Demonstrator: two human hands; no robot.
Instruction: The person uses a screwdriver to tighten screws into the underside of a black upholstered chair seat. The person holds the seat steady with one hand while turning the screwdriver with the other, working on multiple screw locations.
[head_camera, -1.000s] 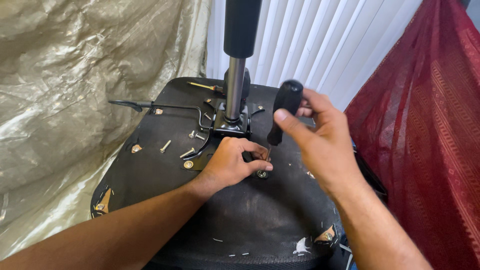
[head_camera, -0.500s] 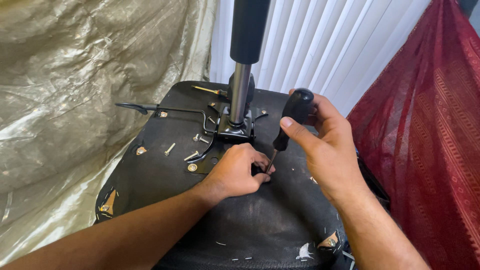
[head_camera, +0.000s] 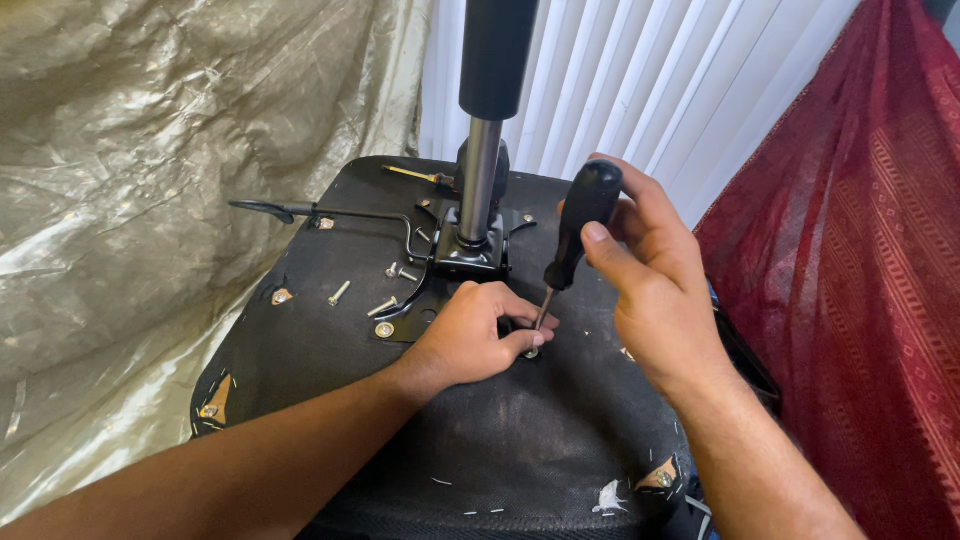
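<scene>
Head view: upturned chair seat (head_camera: 500, 450), underside black fabric, dusty, white scuffs and staples along the near edge. Black metal mounting plate (head_camera: 440, 270) sits at the seat's centre-far area, with a gas cylinder (head_camera: 482, 170) standing upright from it: chrome lower rod, black upper tube. A thin black lever (head_camera: 330, 212) runs left from the plate, ending in a flat paddle.

Right hand (head_camera: 650, 280) is clenched around a screwdriver (head_camera: 575, 235), black handle, thin steel shaft. Tool is tilted, handle up and right, tip down at a bolt (head_camera: 530, 352) on the seat just near-right of the plate. Thumb lies along the handle's near side.

Left hand (head_camera: 470, 335) rests on the seat just left of the tip, fingers curled, thumb and forefinger pinched around the shaft's lower end at the bolt. Whether they grip the bolt itself, cannot tell.

Count:
- screwdrivers: 2, one in hand, a second one (head_camera: 415, 175) with a yellow shaft lying far-left of the cylinder.
- loose screws (head_camera: 340, 293) on the seat left of the plate: about 4.
- washer-head bolt (head_camera: 384, 329) at the plate's near-left corner: 1.
- torn corner patches with brass fittings (head_camera: 215, 395): 3 visible, left, near-left, near-right.

Backdrop: crinkled plastic sheet (head_camera: 150, 150) left, white vertical blinds (head_camera: 650, 80) far, red curtain (head_camera: 860, 250) right.
</scene>
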